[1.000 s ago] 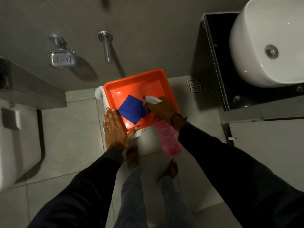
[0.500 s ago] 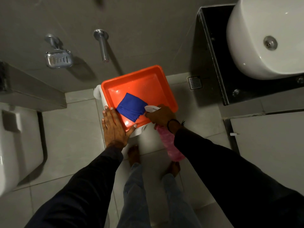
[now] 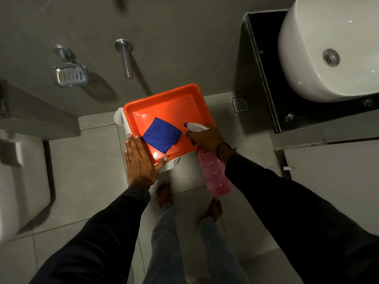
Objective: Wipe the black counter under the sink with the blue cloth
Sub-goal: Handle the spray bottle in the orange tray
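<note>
Little has moved: right hand still grips the spray bottle; left hand rests open on the tray. Cloth looks soft, probably light; pinch a fold.

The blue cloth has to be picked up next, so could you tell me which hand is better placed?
Left, probably: the left hand lies open on the orange tray rim beside the blue cloth, while the right hand grips the pink spray bottle.

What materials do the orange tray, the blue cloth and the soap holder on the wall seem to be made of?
Orange tray: probably glossy moulded plastic; it shows bright glare spots and rounded corners. Blue cloth: soft fabric, perhaps microfibre; it is matte and lies in folds. Soap holder: polished metal, likely chrome or steel, with mirror-like reflections.
</note>
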